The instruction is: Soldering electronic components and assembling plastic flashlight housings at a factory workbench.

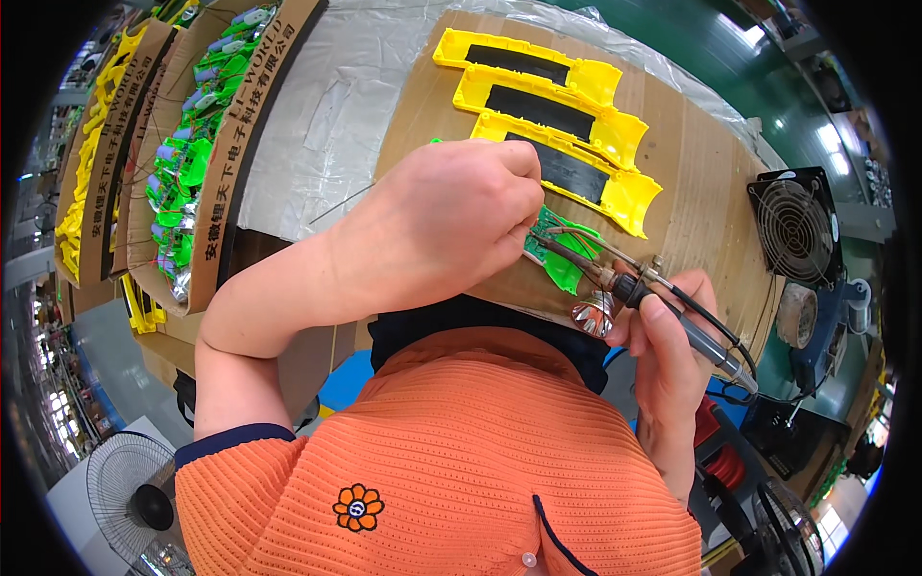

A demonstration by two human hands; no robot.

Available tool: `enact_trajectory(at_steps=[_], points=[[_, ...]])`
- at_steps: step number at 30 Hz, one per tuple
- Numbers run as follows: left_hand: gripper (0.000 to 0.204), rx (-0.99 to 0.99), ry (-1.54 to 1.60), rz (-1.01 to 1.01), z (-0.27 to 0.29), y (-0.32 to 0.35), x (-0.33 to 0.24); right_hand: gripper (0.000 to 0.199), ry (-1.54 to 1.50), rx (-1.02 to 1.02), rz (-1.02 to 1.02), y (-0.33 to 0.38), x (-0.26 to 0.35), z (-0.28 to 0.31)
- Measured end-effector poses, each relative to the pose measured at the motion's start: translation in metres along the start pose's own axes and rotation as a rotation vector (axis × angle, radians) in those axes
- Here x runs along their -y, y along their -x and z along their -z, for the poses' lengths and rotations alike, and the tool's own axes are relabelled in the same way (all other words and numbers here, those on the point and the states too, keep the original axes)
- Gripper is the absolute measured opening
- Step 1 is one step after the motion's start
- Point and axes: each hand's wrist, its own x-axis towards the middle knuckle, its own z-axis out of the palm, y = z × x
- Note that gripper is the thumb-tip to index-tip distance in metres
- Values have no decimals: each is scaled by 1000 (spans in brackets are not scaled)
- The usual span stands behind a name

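Observation:
My right hand (672,326) grips a soldering iron (687,331) with a dark handle and a thin metal tube along its side. Its tip reaches in over a green circuit board (540,230), which lies by a bright green plastic part (565,272). A shiny round reflector (593,313) sits beside my right fingers. Above the board, my left hand (466,211) is closed, its back toward me; whatever its fingers pinch is hidden. A thin dark wire (341,204) sticks out past my left wrist.
Several yellow plastic shells (576,178) with black strips lie across the brown work board (696,182). At left stand a cardboard box of green assemblies (226,163) and one of yellow parts (101,125). A black fan (795,226) stands at right, near a solder spool (796,314).

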Motion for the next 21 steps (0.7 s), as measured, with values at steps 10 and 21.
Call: enact_trajectory(at_steps=[10,21], points=[[7,58,-21,15,4,-3,-2,16,-61,-25,18,2,-2,7],[8,95,-58,-5,6,-3,-5,17,-166,-190,198,6,4,43]])
